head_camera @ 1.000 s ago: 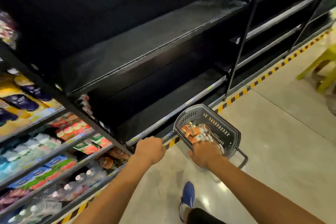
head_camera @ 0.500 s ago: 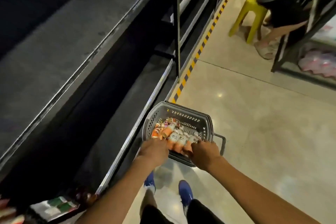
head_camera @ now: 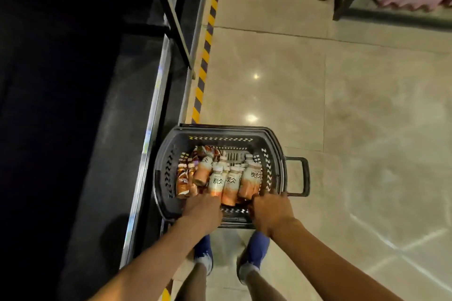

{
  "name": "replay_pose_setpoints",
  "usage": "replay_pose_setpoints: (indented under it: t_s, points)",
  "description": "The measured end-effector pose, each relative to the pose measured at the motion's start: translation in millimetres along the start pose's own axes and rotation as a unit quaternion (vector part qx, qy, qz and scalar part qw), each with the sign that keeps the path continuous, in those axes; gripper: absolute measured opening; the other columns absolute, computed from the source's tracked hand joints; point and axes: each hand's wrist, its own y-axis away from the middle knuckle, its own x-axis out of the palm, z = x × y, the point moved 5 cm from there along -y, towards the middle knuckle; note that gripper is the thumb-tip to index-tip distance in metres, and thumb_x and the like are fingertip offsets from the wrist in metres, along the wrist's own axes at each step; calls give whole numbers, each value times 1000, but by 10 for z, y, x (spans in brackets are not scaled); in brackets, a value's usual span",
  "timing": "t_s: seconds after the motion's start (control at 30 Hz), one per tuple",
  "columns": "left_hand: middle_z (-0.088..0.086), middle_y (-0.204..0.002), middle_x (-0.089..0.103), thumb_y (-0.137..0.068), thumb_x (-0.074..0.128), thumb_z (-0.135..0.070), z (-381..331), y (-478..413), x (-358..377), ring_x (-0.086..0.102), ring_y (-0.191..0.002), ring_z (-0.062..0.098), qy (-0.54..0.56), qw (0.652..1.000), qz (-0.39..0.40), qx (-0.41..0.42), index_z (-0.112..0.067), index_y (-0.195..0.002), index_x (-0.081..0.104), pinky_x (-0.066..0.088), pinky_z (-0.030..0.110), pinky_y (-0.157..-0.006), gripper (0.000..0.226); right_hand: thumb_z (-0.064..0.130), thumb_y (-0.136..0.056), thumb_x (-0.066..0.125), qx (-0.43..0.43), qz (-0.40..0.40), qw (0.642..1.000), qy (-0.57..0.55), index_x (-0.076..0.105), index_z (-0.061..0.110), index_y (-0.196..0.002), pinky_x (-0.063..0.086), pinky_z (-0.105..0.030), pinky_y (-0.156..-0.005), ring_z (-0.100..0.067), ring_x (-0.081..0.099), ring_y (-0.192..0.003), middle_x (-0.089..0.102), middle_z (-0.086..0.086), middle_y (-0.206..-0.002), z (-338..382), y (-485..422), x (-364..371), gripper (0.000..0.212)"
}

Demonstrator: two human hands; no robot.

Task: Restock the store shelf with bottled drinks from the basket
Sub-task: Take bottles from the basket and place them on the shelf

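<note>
Both hands reach into the near end of the basket (head_camera: pixel 274 144) on the floor, the left hand (head_camera: pixel 203 209) and right hand (head_camera: pixel 270 210) curled over bottled drinks (head_camera: pixel 230 184), grip hidden, so picking is underway; next, lift bottles left onto the empty shelf (head_camera: pixel 107 154).

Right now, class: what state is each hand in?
Left hand: in the basket, fingers down among the bottles; grip cannot be told.
Right hand: closed at the basket's near edge; what it grips cannot be told.

The head view looks steeply down, close over the basket (head_camera: pixel 221 133) and floor (head_camera: pixel 354 105).
</note>
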Motion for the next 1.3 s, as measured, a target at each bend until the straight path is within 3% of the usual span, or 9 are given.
replay_pose_setpoints:
  t_s: [0.23, 0.33, 0.5, 0.63, 0.77, 0.83, 1.07, 1.2, 1.3]
  points:
    - [6, -114, 67, -97, 46, -35, 239, -1377, 960, 62, -107, 27, 4, 999, 44, -3, -17, -113, 65, 45, 43, -93, 31, 32, -94, 51, 29, 47, 998, 13, 59, 19, -127, 40, -43, -100, -30, 49, -124, 55, -9, -134, -73, -1332, 904, 37]
    - [6, -111, 68, -96, 49, -34, 369, -1858, 1371, 64, -100, 26, 115, 991, 46, -56, -15, -108, 66, 49, 34, -79, 28, 36, -97, 48, 77, 38, 992, -94, 59, 15, -125, 44, -41, -99, -29, 53, -121, 56, -10, -130, -148, -1750, 1222, 36]
    - [2, -112, 67, -96, 57, -34, 605, -2390, 1946, 57, -90, 15, 414, 888, 48, -194, -13, -117, 64, 42, 26, -72, 31, 36, -99, 48, 175, -3, 915, -364, 55, 10, -120, 47, -37, -94, -29, 58, -111, 60, -14, -122, -230, -2295, 1722, 35]
    - [0, -108, 67, -90, 66, -44, 610, -2599, 2171, 59, -91, 17, 529, 811, 34, -249, -16, -111, 64, 44, 29, -74, 35, 39, -96, 52, 247, -24, 858, -451, 44, 5, -132, 43, -37, -98, -35, 54, -120, 52, -19, -135, -282, -2638, 2007, 50]
    - [4, -115, 67, -47, 58, -96, 569, -2776, 2302, 65, -101, 25, 524, 795, -35, -303, -15, -117, 61, 55, 40, -86, 106, 52, -93, 54, 295, -37, 813, -500, 33, 3, -139, 40, -42, -103, -39, 49, -126, 46, -21, -142, -298, -2904, 2191, 71]
    - [8, -129, 58, -49, 57, -95, 562, -2845, 2386, 59, -115, 31, 509, 795, -49, -327, -10, -131, 50, 51, 46, -93, 118, 63, -88, 54, 330, -53, 790, -513, 30, 4, -142, 39, -45, -104, -41, 46, -128, 40, -20, -144, -308, -3018, 2219, 83]
    - [11, -140, 52, -73, 71, -68, 557, -2849, 2326, 52, -124, 32, 572, 762, -18, -304, -14, -144, 39, 42, 37, -94, 95, 63, -76, 68, 349, -89, 761, -540, 32, 5, -140, 42, -46, -103, -36, 48, -126, 43, -18, -141, -369, -3185, 2297, 93]
    - [-3, -102, 60, -74, 76, -60, 535, -2755, 2190, 56, -96, 18, 621, 737, 19, -265, -20, -108, 55, 42, 32, -83, 56, 63, -75, 68, 341, -58, 744, -571, 38, 4, -140, 44, -39, -101, -35, 53, -122, 51, -17, -138, -356, -2998, 2238, 92]
    - [-4, -98, 67, -71, 80, -57, 491, -2569, 1948, 64, -92, 17, 633, 738, 19, -234, -20, -108, 62, 51, 32, -80, 56, 59, -74, 73, 318, -66, 740, -589, 36, 5, -139, 45, -36, -94, -32, 55, -116, 53, -12, -132, -337, -2699, 2069, 93]
